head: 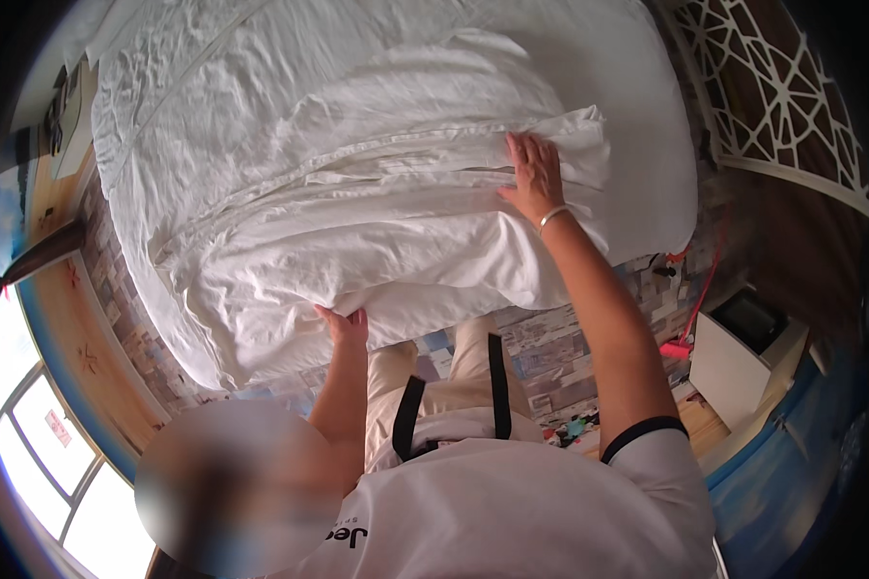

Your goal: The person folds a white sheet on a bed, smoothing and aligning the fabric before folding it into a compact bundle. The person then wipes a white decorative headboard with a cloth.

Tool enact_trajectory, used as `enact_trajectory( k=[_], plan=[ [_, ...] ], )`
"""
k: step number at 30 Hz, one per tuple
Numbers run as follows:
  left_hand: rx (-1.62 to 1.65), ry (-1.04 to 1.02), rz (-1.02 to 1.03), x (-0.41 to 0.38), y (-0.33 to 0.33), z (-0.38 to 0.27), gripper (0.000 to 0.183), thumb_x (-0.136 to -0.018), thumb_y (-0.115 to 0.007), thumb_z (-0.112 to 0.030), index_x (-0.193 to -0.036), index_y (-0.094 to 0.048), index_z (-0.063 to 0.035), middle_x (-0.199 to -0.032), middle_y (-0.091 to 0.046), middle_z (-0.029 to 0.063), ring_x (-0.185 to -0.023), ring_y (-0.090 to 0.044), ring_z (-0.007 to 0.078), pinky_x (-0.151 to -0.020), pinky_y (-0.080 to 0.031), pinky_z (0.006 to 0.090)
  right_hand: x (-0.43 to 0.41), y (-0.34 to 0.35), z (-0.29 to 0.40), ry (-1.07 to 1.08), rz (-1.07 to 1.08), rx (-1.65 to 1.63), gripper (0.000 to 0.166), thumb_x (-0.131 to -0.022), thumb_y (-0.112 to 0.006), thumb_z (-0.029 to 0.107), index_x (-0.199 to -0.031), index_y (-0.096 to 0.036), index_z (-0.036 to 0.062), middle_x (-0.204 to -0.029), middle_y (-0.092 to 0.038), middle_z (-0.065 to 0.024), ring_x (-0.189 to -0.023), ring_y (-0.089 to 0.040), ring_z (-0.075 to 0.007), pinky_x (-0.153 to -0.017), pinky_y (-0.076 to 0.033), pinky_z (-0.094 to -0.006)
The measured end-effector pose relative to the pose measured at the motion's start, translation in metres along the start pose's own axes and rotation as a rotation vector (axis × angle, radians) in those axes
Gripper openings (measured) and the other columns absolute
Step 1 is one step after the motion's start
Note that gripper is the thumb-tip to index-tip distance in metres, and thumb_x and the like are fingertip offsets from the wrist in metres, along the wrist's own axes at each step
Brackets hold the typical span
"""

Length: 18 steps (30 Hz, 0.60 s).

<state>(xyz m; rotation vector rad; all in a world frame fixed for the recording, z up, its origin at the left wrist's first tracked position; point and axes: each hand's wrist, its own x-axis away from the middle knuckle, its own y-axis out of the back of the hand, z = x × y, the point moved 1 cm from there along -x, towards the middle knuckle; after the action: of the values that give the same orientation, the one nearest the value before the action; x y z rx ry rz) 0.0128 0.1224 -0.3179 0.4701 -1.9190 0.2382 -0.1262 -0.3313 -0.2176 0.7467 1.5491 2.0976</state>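
Note:
A rumpled white duvet (pixel 347 246) lies on the bed before me, its near part folded into layers with a seamed edge running across. My left hand (pixel 346 324) grips the near edge of the duvet, thumb and fingers pinching the fabric. Farther up and to the right, my right hand (pixel 534 172) rests on the folded layers with its fingers slightly spread; a bracelet circles that wrist. Whether the right fingers hold any cloth cannot be told. Smooth white bedding (pixel 644 166) shows at the bed's right side.
On the right stand a white lattice screen (pixel 786 90), a white cabinet (pixel 739 362) with a dark panel, and a red broom (pixel 677 349). Patterned flooring (pixel 557 354) surrounds the bed's near side. Bright windows (pixel 51 427) are at the left.

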Motion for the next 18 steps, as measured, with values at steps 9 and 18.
enact_trajectory(
  k=[9,18],
  plan=[
    [0.034,-0.024,0.229,0.029,-0.028,0.005,0.059,-0.091,-0.065,-0.047,-0.136,-0.050,-0.0114,-0.131,-0.057,0.0095,-0.123,-0.052,0.0320,-0.104,-0.043,0.0495,-0.035,0.009,-0.020,0.274,0.378,0.054,0.014,-0.080,-0.059,0.013,-0.090,-0.066,0.0074,-0.090,-0.069,-0.0158,-0.086,-0.067,-0.0357,-0.078,-0.054,-0.0477],
    [-0.031,-0.143,0.226,0.081,-0.027,-0.018,0.070,-0.097,-0.056,-0.051,-0.147,-0.035,-0.0085,-0.146,-0.045,0.0108,-0.131,-0.048,0.0287,-0.107,-0.043,0.0466,-0.228,0.092,0.092,0.354,-0.069,0.161,0.022,-0.085,-0.061,0.014,-0.104,-0.064,0.0049,-0.108,-0.065,-0.0171,-0.100,-0.063,-0.0329,-0.085,-0.050,-0.0467]
  ],
)
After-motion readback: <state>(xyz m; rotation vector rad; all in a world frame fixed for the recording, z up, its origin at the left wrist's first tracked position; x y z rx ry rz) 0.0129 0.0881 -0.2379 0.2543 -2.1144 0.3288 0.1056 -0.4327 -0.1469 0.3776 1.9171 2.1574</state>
